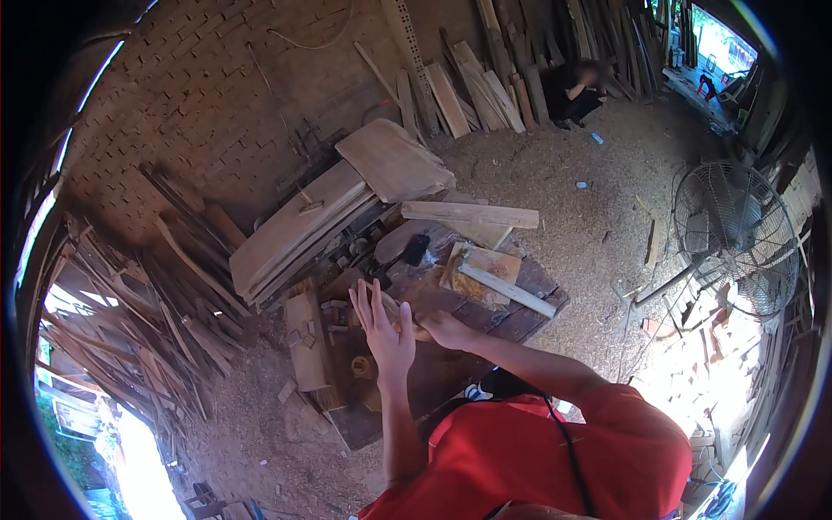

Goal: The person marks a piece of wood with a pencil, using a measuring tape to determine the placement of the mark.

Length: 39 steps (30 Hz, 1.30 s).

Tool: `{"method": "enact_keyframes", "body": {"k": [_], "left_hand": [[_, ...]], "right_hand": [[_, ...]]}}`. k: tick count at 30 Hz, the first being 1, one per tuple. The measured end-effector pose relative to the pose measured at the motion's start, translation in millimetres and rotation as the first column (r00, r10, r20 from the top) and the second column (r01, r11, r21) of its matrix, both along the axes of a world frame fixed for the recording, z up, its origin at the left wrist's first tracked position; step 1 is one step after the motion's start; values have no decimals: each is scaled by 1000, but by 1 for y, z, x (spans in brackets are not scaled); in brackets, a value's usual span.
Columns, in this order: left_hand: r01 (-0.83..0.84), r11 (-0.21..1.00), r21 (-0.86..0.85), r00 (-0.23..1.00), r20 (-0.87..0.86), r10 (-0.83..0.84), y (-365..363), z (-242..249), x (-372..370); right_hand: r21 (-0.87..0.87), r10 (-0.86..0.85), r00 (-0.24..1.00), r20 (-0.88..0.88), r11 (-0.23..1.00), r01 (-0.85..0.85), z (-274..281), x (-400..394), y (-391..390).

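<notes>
My left hand (386,340) is raised over the workbench (433,362) with its fingers stretched out and the thumb apart. Close beside it, my right hand (444,331) has its fingers curled in at the end of a brown wooden piece (390,305), which runs behind the left hand and is partly hidden by it. Beyond the hands a dark brush-like thing (417,250) lies on the bench. A pale bar (507,289) rests across a flat wooden board (494,264) to the right.
Large planks (303,221) are stacked at the back left, with a wide slab (394,160) on top. A standing fan (737,234) is at the right. Loose boards (446,100) lean on the brick wall (191,95); a person (581,91) sits near them. Scrap wood (147,338) piles up left.
</notes>
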<state>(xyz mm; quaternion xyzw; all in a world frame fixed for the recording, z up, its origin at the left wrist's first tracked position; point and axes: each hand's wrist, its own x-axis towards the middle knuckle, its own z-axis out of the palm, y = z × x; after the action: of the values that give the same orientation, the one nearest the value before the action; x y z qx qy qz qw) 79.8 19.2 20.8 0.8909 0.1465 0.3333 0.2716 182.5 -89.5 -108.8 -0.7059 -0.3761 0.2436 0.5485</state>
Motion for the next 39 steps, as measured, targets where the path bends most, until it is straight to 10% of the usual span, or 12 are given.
{"method": "enact_keyframes", "body": {"k": [13,20,26,29,39], "left_hand": [[185,964,-193,971,188,-149,6,-6,17],[-73,939,-337,916,349,196,16,-31,13],[-417,730,-542,898,-121,423,13,-39,2],[7,830,-557,921,327,211,24,-51,1],[183,810,-557,983,88,-162,25,-42,-42]], "right_hand": [[67,-94,971,-220,992,111,-16,-7,-24],[28,-218,925,-310,971,238,-19,-10,-34],[-49,-326,868,-375,942,332,-17,1,-43],[-14,-312,830,-463,938,345,-25,8,-47],[83,-329,888,-320,924,372,9,25,-58]]}}
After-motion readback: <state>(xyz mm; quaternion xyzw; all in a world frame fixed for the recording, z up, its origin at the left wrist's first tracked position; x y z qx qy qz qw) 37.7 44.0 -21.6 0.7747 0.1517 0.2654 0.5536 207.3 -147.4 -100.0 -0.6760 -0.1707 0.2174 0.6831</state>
